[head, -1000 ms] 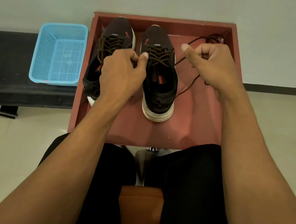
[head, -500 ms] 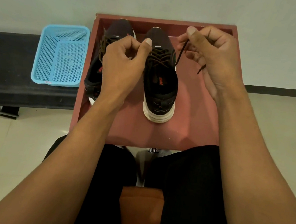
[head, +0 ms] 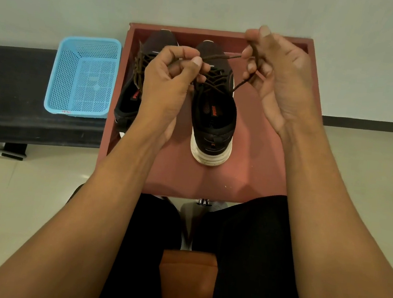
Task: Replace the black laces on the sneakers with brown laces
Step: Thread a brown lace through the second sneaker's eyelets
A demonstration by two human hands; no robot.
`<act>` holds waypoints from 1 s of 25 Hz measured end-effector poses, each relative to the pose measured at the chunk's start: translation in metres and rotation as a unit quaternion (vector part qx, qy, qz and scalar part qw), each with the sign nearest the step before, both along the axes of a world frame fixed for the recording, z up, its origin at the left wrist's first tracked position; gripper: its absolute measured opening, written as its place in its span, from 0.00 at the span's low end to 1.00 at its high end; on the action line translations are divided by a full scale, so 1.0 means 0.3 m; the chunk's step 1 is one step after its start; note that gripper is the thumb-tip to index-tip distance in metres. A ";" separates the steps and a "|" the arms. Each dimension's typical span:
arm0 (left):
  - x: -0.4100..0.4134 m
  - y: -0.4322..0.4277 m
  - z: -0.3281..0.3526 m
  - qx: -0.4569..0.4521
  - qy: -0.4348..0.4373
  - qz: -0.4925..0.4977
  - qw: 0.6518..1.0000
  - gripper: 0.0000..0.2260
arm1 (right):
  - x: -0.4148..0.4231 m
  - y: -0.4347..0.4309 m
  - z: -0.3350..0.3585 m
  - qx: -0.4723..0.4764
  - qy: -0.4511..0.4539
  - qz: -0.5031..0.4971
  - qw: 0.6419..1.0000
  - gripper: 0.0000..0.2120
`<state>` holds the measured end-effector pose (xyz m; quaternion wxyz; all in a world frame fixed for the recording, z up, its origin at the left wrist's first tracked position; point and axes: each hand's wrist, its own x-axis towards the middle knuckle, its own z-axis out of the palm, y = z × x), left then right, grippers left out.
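I am looking down on a reddish-brown table (head: 250, 159) with a raised rim, standing against a pale wall (head: 206, 1) on a cream tiled floor (head: 370, 167). A black bench (head: 13, 86) is sitting to its left, carrying a blue mesh basket (head: 84, 76). Two dark, white-soled sneakers are standing side by side toward the table's far edge, toes to the wall: the left sneaker (head: 128, 103) by the left edge, partly behind the forearm, and the right sneaker (head: 214, 121) near the middle. The left hand (head: 171, 80) is hovering between them, thumb and curled fingers pinching the brown lace (head: 227, 58) above the right sneaker's eyelets. The right hand (head: 283, 75) is raised near the far right corner, palm toward me, fingers curling round the same lace, which is running between both hands and down to the shoe. "puma" is showing in orange-red inside each sneaker; the red marks on the basket's near rim are too small for me to read.
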<state>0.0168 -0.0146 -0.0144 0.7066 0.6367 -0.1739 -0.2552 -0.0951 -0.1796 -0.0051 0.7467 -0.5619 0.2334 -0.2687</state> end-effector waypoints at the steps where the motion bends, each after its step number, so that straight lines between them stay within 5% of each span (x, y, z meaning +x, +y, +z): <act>1: 0.001 -0.003 -0.002 -0.003 -0.003 0.007 1.000 0.10 | 0.008 0.000 -0.006 -0.021 0.014 -0.004 1.000 0.14; 6: 0.000 -0.004 0.002 -0.001 -0.035 0.003 0.999 0.12 | 0.030 0.018 -0.027 -0.119 0.118 0.017 0.986 0.09; 13: -0.009 -0.013 0.014 0.129 -0.337 0.045 0.932 0.06 | 0.039 0.071 0.002 -0.236 0.133 0.207 0.940 0.09; 18: -0.010 -0.006 0.004 0.157 -0.230 -0.024 0.960 0.11 | 0.041 0.062 -0.002 -0.247 0.134 0.148 0.948 0.08; 25: -0.002 0.001 -0.005 0.197 -0.248 -0.054 0.947 0.04 | 0.048 0.045 -0.027 -0.229 0.134 0.079 0.961 0.07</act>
